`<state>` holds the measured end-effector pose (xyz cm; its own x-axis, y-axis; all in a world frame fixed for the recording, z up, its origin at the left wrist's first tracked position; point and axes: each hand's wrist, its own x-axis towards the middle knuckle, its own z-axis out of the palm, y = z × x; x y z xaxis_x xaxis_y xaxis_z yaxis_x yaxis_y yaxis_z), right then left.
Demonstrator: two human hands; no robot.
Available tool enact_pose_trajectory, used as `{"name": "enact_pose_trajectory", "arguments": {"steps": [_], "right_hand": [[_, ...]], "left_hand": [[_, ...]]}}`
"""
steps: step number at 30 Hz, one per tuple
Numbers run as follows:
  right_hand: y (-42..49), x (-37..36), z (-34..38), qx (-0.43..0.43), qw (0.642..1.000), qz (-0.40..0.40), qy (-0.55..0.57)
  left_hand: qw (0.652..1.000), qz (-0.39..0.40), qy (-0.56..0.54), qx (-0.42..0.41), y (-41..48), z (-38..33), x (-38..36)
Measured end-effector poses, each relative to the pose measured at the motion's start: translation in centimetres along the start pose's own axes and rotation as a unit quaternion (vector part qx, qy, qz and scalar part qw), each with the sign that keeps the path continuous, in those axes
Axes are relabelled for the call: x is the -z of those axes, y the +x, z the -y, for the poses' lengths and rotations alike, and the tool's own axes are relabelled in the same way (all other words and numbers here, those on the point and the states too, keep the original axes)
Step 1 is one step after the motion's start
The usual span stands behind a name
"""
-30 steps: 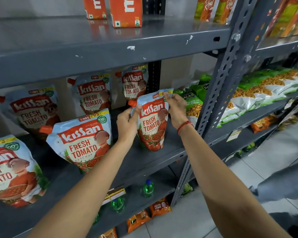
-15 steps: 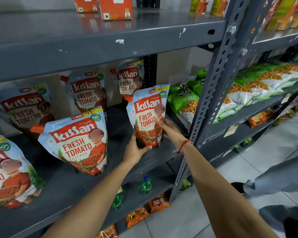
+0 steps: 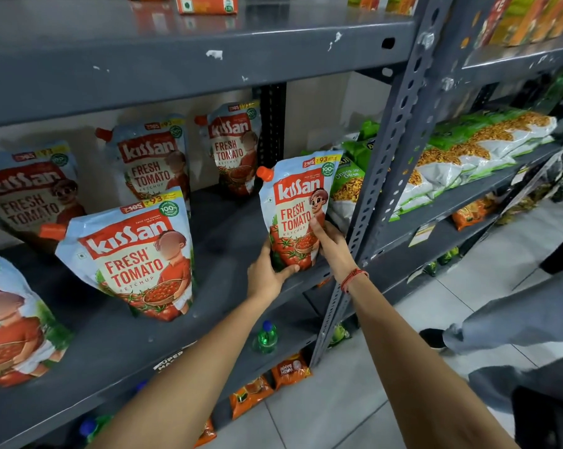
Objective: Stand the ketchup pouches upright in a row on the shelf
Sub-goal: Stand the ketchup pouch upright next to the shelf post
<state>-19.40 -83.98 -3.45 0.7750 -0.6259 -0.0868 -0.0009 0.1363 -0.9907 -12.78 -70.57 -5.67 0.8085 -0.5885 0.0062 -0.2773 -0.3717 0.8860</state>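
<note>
A Kissan ketchup pouch [image 3: 298,202] with an orange cap stands upright at the right end of the grey shelf [image 3: 228,234]. My left hand [image 3: 267,275] cups its bottom left corner. My right hand [image 3: 330,244] presses against its lower right side. A second pouch [image 3: 134,254] stands upright at the front, left of it, and a third [image 3: 8,319] is at the far left edge. Three more pouches [image 3: 150,163] lean against the back wall.
A perforated grey upright post [image 3: 380,176] stands just right of my hands. Green snack bags [image 3: 468,150] fill the neighbouring shelf. Orange cartons [image 3: 205,3] sit on the shelf above. Bottles [image 3: 266,337] and orange packets lie below. A person's legs [image 3: 513,322] are on the floor at right.
Both hands slid from the pouch's top corners down to its base. The pouch now stands straighter, its orange cap showing.
</note>
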Motion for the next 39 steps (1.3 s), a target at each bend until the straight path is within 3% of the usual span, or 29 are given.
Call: {"name": "enact_pose_trajectory", "arguments": {"steps": [6, 9, 12, 15, 17, 19, 23, 25, 28, 34, 39], "right_hand": [[-1.5, -0.8, -0.6, 0.031, 0.998, -0.044, -0.012], [-3.0, -1.9, -2.0, 0.052, 0.985, -0.164, -0.003], [-4.9, -4.0, -3.4, 0.083, 0.949, -0.298, -0.058], [-6.8, -6.7, -5.0, 0.126, 0.929, -0.337, -0.087], [-7.9, -8.7, -5.6, 0.148, 0.944, -0.282, -0.085], [-8.6, -10.7, -5.7, 0.142, 0.97, -0.177, -0.087], [-8.4, -14.2, -4.3, 0.061, 0.988, 0.037, -0.136], [-8.1, -15.7, -3.6, 0.022, 0.984, 0.107, -0.142], [-7.0, -17.6, -3.6, -0.001, 0.972, 0.176, -0.158], [-6.2, -19.1, -3.9, -0.003, 0.957, 0.205, -0.204], [-6.5, -18.7, -3.7, 0.003, 0.957, 0.207, -0.203]], "left_hand": [[1.0, 0.011, 0.021, 0.012, -0.3, 0.4, 0.2], [1.0, 0.02, 0.011, 0.008, -1.5, 0.8, 0.8], [1.0, 0.006, -0.015, 0.002, -3.8, 1.6, 2.8], [0.997, -0.073, -0.036, -0.015, -7.0, 3.0, 6.5], [0.986, -0.156, -0.063, -0.011, -9.3, 4.1, 9.4], [0.969, -0.24, -0.059, -0.006, -11.4, 5.2, 12.3], [0.936, -0.347, -0.06, 0.001, -13.0, 7.7, 16.8], [0.944, -0.324, -0.066, 0.019, -12.6, 9.1, 18.3], [0.976, -0.21, -0.031, 0.049, -11.4, 10.6, 19.6], [0.995, -0.076, 0.021, 0.056, -9.6, 10.5, 20.0], [0.994, -0.099, 0.015, 0.033, -9.3, 9.8, 19.2]]}}
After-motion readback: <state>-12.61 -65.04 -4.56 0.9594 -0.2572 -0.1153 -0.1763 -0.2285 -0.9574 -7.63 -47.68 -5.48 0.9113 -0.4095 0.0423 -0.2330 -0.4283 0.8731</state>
